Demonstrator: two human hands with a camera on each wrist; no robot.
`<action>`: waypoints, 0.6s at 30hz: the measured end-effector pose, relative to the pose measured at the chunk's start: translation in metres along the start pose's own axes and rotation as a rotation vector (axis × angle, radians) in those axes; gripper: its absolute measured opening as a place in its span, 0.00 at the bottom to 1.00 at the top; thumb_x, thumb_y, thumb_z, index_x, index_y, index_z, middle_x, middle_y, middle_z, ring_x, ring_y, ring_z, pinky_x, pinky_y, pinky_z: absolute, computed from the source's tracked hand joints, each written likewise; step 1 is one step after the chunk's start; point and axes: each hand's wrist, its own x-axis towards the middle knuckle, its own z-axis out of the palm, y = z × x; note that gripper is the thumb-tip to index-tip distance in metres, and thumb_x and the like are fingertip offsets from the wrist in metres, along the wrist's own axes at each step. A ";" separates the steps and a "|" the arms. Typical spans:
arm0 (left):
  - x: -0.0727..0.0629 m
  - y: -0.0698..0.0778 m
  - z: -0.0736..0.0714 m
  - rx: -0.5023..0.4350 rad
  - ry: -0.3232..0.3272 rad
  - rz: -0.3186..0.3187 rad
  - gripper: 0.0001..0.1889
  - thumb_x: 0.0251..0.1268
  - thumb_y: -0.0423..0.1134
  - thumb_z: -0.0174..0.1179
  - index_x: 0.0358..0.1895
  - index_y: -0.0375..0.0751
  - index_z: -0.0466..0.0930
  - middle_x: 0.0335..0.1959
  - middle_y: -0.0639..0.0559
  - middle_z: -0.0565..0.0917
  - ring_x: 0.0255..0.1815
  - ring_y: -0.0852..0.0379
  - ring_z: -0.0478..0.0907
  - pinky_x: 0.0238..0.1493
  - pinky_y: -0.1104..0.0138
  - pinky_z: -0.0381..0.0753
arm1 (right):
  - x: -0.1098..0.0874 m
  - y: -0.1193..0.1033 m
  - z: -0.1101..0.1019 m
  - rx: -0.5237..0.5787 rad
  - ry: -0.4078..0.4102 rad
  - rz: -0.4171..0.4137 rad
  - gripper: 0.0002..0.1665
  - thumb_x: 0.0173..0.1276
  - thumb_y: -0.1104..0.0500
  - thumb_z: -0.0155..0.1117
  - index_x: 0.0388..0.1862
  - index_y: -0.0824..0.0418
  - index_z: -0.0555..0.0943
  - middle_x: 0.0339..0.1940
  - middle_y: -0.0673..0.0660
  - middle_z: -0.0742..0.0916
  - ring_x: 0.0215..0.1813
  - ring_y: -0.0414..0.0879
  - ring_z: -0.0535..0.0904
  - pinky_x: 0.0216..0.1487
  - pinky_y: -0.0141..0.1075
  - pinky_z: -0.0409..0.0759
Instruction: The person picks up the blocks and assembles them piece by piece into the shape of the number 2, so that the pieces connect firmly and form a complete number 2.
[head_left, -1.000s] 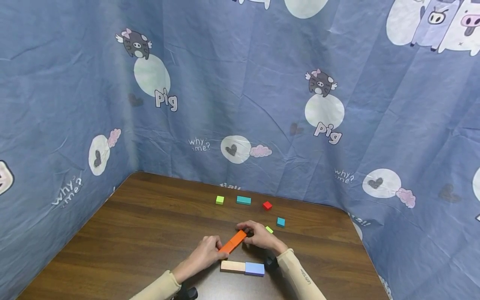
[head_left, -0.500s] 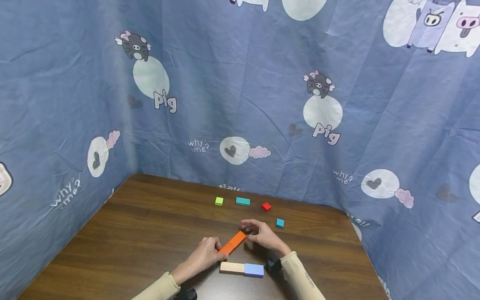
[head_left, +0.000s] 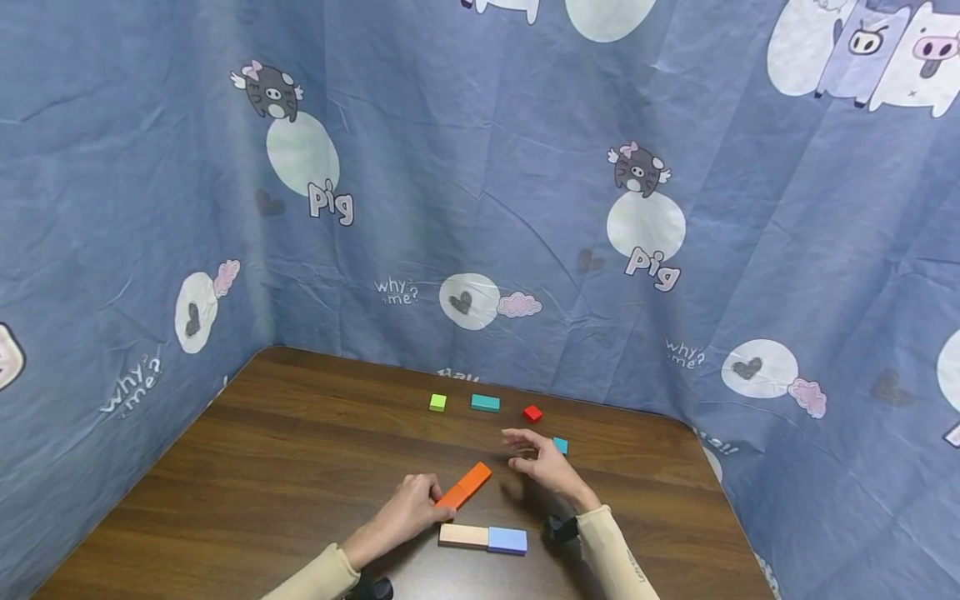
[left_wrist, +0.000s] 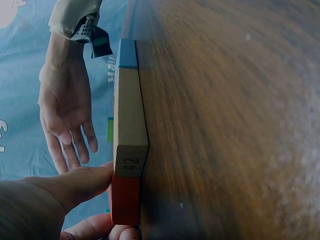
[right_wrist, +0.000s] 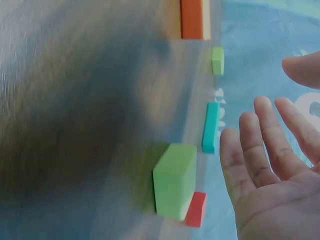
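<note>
Two orange blocks [head_left: 472, 480] lie end to end in a slanting line on the table. My left hand [head_left: 405, 504] pinches the near one between thumb and fingers; in the left wrist view its orange side [left_wrist: 126, 200] shows between them. Right of the line's far end, my right hand [head_left: 551, 467] hovers with fingers spread and holds nothing. A lime block [right_wrist: 175, 180] stands close to it in the right wrist view, hidden behind the hand in the head view. Nearer the body, a pale wooden block [head_left: 463, 536] and a blue block [head_left: 507, 541] lie end to end.
Farther back on the brown table [head_left: 300, 433] stand a lime block [head_left: 437, 402], a long teal block [head_left: 485, 403], a red block [head_left: 532, 413] and a small teal block [head_left: 561, 445]. A blue patterned cloth [head_left: 480, 208] hangs behind the table.
My right hand has let go of the far end of the orange blocks and moved away to the right, its fingers opening. My left hand has kept its hold.
</note>
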 end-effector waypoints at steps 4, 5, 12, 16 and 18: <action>0.000 0.000 0.000 -0.002 -0.005 -0.002 0.15 0.42 0.40 0.75 0.23 0.39 0.75 0.19 0.56 0.74 0.19 0.63 0.65 0.18 0.72 0.62 | -0.004 0.001 -0.007 0.015 0.023 0.012 0.29 0.65 0.71 0.59 0.66 0.63 0.70 0.61 0.73 0.76 0.62 0.70 0.71 0.55 0.34 0.75; 0.000 0.000 0.000 -0.003 -0.005 -0.002 0.15 0.42 0.40 0.75 0.23 0.39 0.76 0.19 0.56 0.74 0.19 0.63 0.65 0.18 0.72 0.62 | -0.004 0.001 -0.009 0.017 0.028 0.009 0.29 0.64 0.71 0.59 0.66 0.64 0.70 0.61 0.73 0.76 0.62 0.70 0.71 0.54 0.33 0.76; 0.000 0.001 -0.001 -0.013 -0.010 -0.011 0.15 0.42 0.39 0.75 0.23 0.38 0.76 0.20 0.56 0.75 0.19 0.63 0.65 0.18 0.72 0.62 | -0.009 0.004 -0.018 -0.013 0.081 -0.032 0.29 0.62 0.74 0.58 0.64 0.68 0.71 0.59 0.75 0.77 0.60 0.72 0.72 0.53 0.37 0.76; 0.000 0.001 -0.001 -0.014 -0.015 -0.015 0.15 0.42 0.39 0.75 0.23 0.38 0.76 0.20 0.56 0.74 0.19 0.63 0.65 0.18 0.72 0.62 | -0.013 0.008 -0.022 -0.027 0.100 -0.025 0.29 0.62 0.75 0.58 0.64 0.70 0.70 0.59 0.75 0.77 0.60 0.73 0.71 0.50 0.33 0.76; 0.000 0.001 -0.001 -0.013 -0.016 -0.016 0.15 0.42 0.39 0.75 0.23 0.38 0.76 0.20 0.56 0.74 0.19 0.63 0.65 0.18 0.73 0.62 | -0.014 0.010 -0.024 -0.042 0.113 -0.025 0.29 0.62 0.74 0.59 0.64 0.70 0.70 0.59 0.75 0.77 0.60 0.72 0.71 0.49 0.33 0.76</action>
